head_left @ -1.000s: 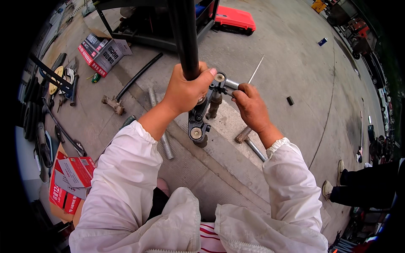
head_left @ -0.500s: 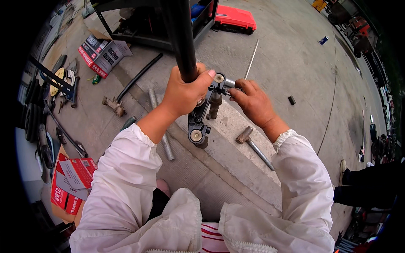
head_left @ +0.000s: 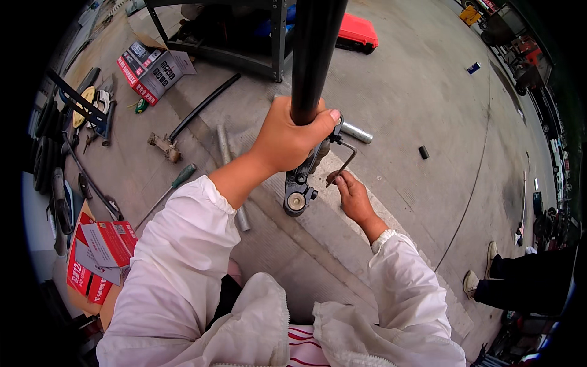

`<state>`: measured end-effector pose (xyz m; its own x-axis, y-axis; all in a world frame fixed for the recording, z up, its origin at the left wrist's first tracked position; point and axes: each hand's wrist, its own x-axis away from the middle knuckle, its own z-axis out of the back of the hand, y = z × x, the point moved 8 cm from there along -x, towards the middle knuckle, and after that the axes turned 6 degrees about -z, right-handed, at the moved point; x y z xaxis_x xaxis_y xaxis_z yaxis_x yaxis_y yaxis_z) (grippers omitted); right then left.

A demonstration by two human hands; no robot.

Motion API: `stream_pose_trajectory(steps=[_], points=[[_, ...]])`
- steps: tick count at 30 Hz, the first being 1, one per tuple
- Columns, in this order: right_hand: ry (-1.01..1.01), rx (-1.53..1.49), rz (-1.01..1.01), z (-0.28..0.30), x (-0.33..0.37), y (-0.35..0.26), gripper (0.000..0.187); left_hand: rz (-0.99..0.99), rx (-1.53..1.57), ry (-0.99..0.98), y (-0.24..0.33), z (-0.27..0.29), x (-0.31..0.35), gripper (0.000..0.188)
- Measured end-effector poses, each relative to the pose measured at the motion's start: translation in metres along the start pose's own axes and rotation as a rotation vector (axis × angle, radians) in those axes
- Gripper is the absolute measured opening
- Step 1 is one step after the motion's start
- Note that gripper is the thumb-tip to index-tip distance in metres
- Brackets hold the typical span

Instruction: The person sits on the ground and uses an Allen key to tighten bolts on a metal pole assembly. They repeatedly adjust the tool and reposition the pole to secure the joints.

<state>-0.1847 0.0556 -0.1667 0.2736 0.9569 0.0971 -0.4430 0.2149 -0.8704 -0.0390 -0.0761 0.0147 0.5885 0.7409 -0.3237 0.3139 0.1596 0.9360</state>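
Note:
My left hand point(head_left: 287, 136) is wrapped round an upright black tube point(head_left: 317, 55), just above a black fork clamp point(head_left: 298, 202) with round bolts at its ends. Part of the clamp is hidden behind that hand. At the clamp's right side, a bent L-shaped hex key point(head_left: 351, 158) meets a bolt by its short end. The fingers of my right hand point(head_left: 356, 200) are closed on the key's other end, which points down toward me. A pale metal pipe point(head_left: 356, 133) lies beyond the key.
A black tube with a rusty end point(head_left: 164, 148), another metal pipe point(head_left: 224, 144) and a green-handled screwdriver point(head_left: 183, 176) lie left. Cartons point(head_left: 150, 73) stand at left, near a black metal rack point(head_left: 223, 58) and red case point(head_left: 358, 33). A person's legs point(head_left: 520, 275) show at right.
My right hand has swung down toward me from beside the clamp, turning the hex key. My left hand, the tube and the clamp appear shifted slightly right. The hammer has gone out of sight.

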Motion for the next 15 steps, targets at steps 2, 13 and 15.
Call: stream_pose_trajectory(steps=[2, 13, 15], points=[[-0.086, -0.315, -0.130, -0.024, 0.044, -0.010, 0.035, -0.008, -0.012, 0.018, 0.000, -0.001, 0.001, 0.042], [0.169, -0.266, 0.340, 0.120, 0.008, -0.179, 0.055, 0.006, -0.043, 0.005, 0.003, -0.008, 0.001, 0.039], [0.242, -0.074, 0.300, 0.129, -0.044, -0.151, 0.050, 0.000, -0.023, -0.001, 0.004, -0.006, 0.000, 0.038]])
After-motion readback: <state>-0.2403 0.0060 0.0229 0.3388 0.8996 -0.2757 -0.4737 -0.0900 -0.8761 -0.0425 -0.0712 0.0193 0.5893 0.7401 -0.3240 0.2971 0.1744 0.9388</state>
